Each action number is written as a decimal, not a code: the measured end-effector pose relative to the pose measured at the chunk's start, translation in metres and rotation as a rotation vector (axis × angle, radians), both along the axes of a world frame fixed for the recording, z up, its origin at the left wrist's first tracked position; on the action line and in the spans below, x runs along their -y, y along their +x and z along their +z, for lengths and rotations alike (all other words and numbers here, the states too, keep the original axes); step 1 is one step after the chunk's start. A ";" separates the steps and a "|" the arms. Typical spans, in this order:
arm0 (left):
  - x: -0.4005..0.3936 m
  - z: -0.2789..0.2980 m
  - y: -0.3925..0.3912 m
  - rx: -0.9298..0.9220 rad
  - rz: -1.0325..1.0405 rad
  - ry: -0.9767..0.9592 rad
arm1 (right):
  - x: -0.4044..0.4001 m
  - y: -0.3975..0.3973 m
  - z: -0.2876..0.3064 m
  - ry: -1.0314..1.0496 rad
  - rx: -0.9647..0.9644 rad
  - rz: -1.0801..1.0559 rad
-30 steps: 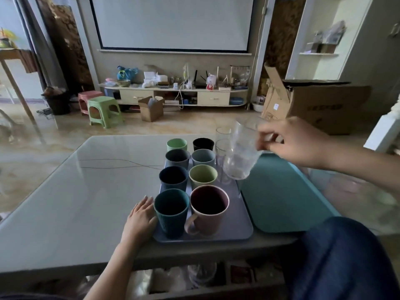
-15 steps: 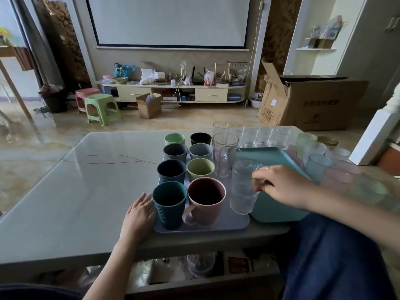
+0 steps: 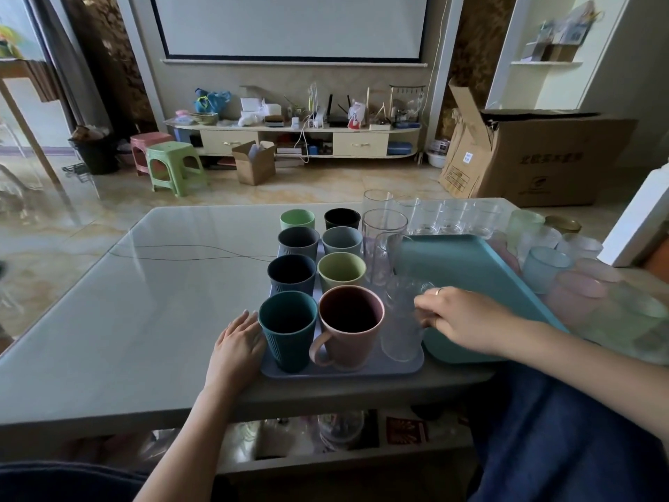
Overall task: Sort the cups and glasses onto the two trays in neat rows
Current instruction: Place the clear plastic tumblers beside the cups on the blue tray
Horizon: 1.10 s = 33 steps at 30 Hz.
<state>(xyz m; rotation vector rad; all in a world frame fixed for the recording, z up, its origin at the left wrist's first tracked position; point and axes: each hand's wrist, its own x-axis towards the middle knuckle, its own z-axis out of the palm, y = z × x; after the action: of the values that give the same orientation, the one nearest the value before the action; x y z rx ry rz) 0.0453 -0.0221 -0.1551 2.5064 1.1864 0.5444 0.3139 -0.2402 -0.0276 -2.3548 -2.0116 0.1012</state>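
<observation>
While the right hand (image 3: 467,322) curls its fingers round a clear textured glass (image 3: 400,320), that glass stands upright on the lilac tray (image 3: 344,371), just right of a pink mug (image 3: 349,326). Beyond the grip stand tall clear glasses (image 3: 383,233); under the wrist lies a teal tray (image 3: 470,262). Far left of the grip, the left hand (image 3: 237,344) rests flat, fingers relaxed, beside a teal ribbed cup (image 3: 287,329).
</observation>
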 end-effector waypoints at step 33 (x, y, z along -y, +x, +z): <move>0.001 0.004 0.002 -0.047 -0.033 0.037 | 0.001 -0.051 -0.101 0.061 -0.778 -0.801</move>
<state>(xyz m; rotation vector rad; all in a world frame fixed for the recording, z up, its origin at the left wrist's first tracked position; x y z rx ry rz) 0.0469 -0.0228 -0.1506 2.5783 1.1591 0.5057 0.2630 -0.2414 -0.1290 -2.3398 -0.6788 0.7492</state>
